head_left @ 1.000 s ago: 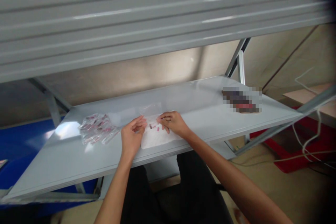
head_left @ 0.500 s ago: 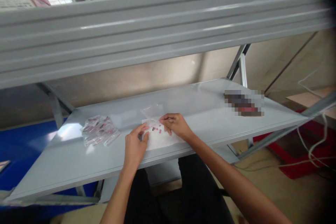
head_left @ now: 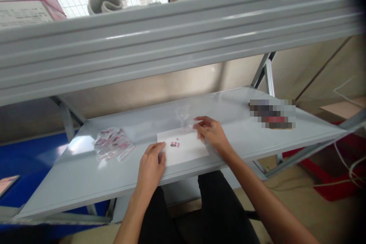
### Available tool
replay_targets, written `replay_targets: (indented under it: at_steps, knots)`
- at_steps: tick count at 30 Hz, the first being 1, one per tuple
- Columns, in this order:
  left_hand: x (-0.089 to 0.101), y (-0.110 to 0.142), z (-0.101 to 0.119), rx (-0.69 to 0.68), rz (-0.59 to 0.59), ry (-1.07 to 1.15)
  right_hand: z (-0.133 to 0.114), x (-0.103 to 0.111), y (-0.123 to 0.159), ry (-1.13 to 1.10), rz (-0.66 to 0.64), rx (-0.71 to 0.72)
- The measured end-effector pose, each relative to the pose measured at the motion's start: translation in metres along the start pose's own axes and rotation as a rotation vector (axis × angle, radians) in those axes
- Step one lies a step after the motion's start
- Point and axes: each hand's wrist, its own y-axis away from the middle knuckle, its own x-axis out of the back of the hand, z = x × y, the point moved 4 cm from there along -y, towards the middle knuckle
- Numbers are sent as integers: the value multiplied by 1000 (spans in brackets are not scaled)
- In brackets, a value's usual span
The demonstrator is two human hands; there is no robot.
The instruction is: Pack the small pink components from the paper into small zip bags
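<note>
A white sheet of paper point(head_left: 187, 154) lies on the grey table, with several small pink pieces point(head_left: 177, 145) and one dark oblong piece point(head_left: 173, 145) on it. At the sheet's left edge rests my left hand point(head_left: 151, 164), its thumb and bent fingers apart with nothing visible between them. My right hand point(head_left: 211, 133) pinches a clear plastic bag point(head_left: 183, 116) at the sheet's upper right edge; the bag stretches left and away from the fingertips. Off to the left is a pile of clear bags point(head_left: 113, 144) with reddish contents.
A thick grey shelf beam point(head_left: 171, 42) crosses above the table point(head_left: 77, 171). At the table's right end lies a pixelated dark and red thing point(head_left: 271, 114). White cables point(head_left: 341, 156) hang beside a red crate point(head_left: 326, 190) on the right.
My right hand has moved right with the plastic bag, away from the small pieces, uncovering more of the paper. My left hand stays by the paper's left edge. The camera view has shifted slightly.
</note>
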Motion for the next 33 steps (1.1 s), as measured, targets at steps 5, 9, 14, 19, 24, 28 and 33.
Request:
replay_targets:
  at_steps: [5, 9, 14, 19, 24, 28, 33]
  knots:
    - [27, 10, -9, -74, 60, -85, 8, 69, 7, 347, 214, 21]
    - [64, 15, -47, -45, 173, -309, 8, 91, 12, 662, 331, 56]
    - [84, 23, -81, 78, 195, -451, -28, 63, 31, 695, 449, 305]
    - [100, 44, -24, 247, 490, -197, -59, -26, 79, 255, -33, 169]
    - [95, 72, 79, -17, 454, 21, -78, -87, 131, -11, -480, 43]
    - [86, 86, 111, -148, 380, 115, -85, -80, 145, -18, -431, 66]
    - [78, 82, 101, -64, 262, 219, -81, -69, 144, -38, -469, -6]
